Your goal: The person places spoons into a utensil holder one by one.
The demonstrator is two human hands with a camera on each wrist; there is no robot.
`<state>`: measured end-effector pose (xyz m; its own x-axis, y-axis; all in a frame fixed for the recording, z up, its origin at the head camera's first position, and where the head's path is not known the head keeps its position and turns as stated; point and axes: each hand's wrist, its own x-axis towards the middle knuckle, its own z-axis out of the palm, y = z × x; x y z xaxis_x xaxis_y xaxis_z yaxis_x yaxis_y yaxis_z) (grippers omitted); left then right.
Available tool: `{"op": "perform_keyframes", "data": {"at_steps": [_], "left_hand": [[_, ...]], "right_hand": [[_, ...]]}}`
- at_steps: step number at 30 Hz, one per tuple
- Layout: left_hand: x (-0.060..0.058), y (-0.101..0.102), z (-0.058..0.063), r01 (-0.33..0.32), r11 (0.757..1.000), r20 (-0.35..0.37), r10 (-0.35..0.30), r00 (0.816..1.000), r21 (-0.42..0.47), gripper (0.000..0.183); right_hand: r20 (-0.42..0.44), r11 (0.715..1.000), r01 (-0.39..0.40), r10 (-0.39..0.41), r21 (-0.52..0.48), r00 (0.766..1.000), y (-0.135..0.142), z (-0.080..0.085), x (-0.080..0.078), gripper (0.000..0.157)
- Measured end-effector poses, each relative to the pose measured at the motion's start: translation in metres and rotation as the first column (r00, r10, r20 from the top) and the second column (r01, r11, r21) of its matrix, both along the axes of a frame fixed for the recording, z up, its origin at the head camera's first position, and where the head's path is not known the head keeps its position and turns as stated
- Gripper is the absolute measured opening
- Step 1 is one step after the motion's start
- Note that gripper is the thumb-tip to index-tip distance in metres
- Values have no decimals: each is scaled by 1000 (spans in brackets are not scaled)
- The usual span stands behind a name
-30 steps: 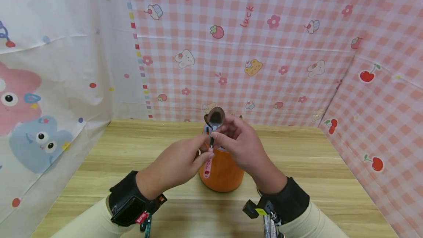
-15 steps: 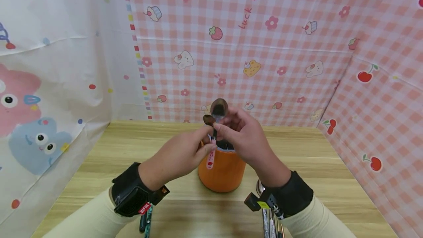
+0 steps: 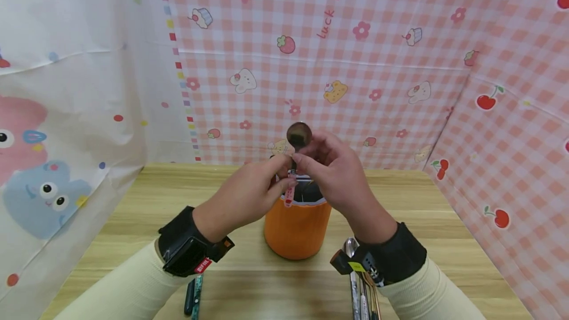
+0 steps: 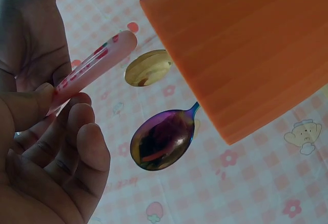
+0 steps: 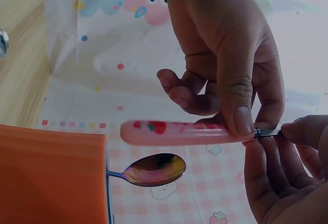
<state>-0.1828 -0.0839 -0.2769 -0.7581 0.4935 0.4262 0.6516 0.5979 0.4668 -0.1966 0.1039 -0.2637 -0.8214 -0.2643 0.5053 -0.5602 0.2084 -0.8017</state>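
Clearly, we see that the left hand (image 3: 242, 194) pinches a pink-handled spoon (image 5: 184, 134) by its handle, while the right hand (image 3: 346, 179) pinches its metal neck; the other fingers of both curve loosely. We find this spoon with its bowl up, the handle end near the rim of an orange container (image 3: 297, 233), where a rainbow-coloured spoon (image 5: 155, 170) sticks out.

Soft, even light is filling the head view, a faint shadow lying under the orange container (image 3: 295, 231). Both wrist views are looking dimmer — in the right one, the left hand (image 5: 225, 55) is showing dark against washed-out cloth (image 5: 302, 34), the pink-handled spoon (image 5: 179, 134) faintly gleaming.
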Motion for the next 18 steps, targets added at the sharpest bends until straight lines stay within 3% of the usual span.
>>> {"op": "perform_keyframes", "data": {"at_steps": [10,18], "left_hand": [[-10,7,-6,-26,999,-47,25,999,-26,19],[-14,8,-14,-39,999,15,40,999,-22,15]], "right_hand": [[-2,999,30,-30,12,1000,5,-6,-3,27],[28,1000,3,-3,-16,1000,4,-19,-9,27]]}}
